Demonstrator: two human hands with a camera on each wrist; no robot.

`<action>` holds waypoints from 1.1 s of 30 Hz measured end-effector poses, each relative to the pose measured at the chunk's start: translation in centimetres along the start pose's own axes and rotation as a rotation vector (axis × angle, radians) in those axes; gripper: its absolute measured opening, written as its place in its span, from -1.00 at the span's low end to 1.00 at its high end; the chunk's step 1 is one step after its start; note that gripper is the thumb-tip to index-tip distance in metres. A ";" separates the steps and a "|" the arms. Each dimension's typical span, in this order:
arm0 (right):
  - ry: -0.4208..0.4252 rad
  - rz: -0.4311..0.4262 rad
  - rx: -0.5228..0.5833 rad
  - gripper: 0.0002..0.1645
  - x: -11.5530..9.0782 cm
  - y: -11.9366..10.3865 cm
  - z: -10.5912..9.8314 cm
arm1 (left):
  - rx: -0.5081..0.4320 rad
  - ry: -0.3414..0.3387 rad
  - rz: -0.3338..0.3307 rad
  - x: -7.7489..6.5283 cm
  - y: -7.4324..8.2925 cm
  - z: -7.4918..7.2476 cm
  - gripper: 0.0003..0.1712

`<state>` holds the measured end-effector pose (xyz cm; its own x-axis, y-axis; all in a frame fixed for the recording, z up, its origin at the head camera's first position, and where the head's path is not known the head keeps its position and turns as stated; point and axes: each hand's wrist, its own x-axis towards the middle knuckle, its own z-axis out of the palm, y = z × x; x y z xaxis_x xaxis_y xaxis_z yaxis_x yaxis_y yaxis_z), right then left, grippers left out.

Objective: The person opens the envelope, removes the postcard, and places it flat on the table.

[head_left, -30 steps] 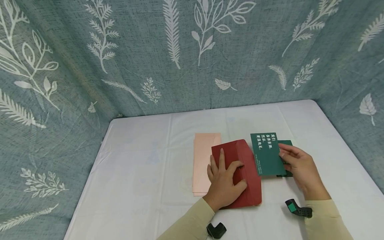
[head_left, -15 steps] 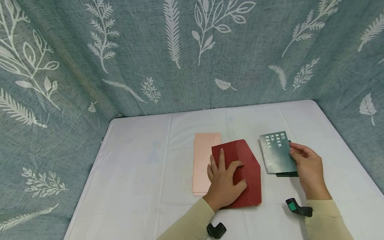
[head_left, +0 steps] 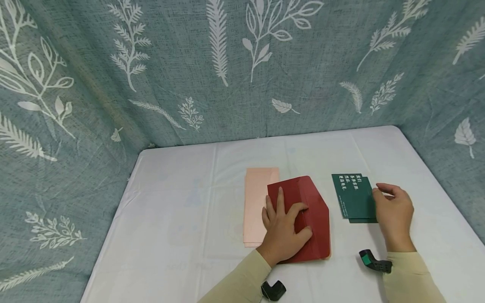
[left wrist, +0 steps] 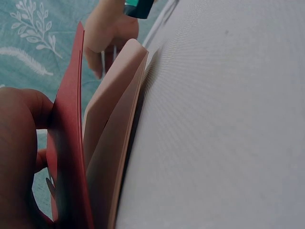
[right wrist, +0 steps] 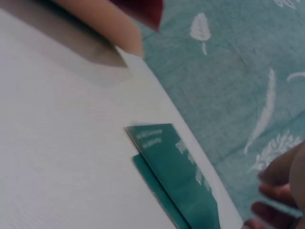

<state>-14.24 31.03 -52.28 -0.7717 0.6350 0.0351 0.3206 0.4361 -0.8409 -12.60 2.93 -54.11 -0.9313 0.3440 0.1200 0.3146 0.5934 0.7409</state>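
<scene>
A red envelope (head_left: 319,235) lies near the front of the table, and my left hand (head_left: 282,231) rests on it with fingers spread. In the left wrist view the red envelope (left wrist: 69,124) stands a little apart from the pale pink envelopes (left wrist: 114,114) beneath it. Two dark green cards overlap to the right: the upper card (head_left: 354,198) with white writing covers most of the lower card (head_left: 363,220). Beside their right edge is my right hand (head_left: 395,214), fingers loosely bent. The right wrist view shows its fingers (right wrist: 279,167) apart from the upper card (right wrist: 176,164) and holding nothing.
A stack of pale pink envelopes (head_left: 254,206) lies partly under the red one, on the left. White cloth covers the table (head_left: 170,219). Leaf-patterned blue-green curtains (head_left: 170,63) hang behind and at both sides. Each wrist wears a black camera mount (head_left: 375,261).
My right hand has carried the green card rightward, laid it over the other green card and let go. The left hand and red envelope have stayed in place.
</scene>
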 end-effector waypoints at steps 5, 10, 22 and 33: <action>-0.052 -0.308 0.036 -0.61 -1.2 -0.3 1.0 | -0.003 -0.001 -0.005 0.0 0.0 0.0 -0.44; -0.296 -0.674 0.021 -0.52 -2.4 -0.4 2.3 | 0.002 -0.004 -0.004 0.1 0.1 0.0 -0.44; -0.616 -0.747 -0.303 -0.22 -3.3 -0.1 4.1 | 0.061 -0.022 0.002 0.2 0.2 0.0 -0.42; -0.665 -0.690 -0.339 -0.20 -3.2 -0.1 4.0 | -0.078 -0.018 -0.073 0.6 0.2 -1.5 -0.36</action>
<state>-14.02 26.37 -54.50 -0.9630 -0.2624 0.0605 -0.2516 0.7967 -0.5495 -13.35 2.17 -52.95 -0.9475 0.3153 0.0528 0.2304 0.5591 0.7964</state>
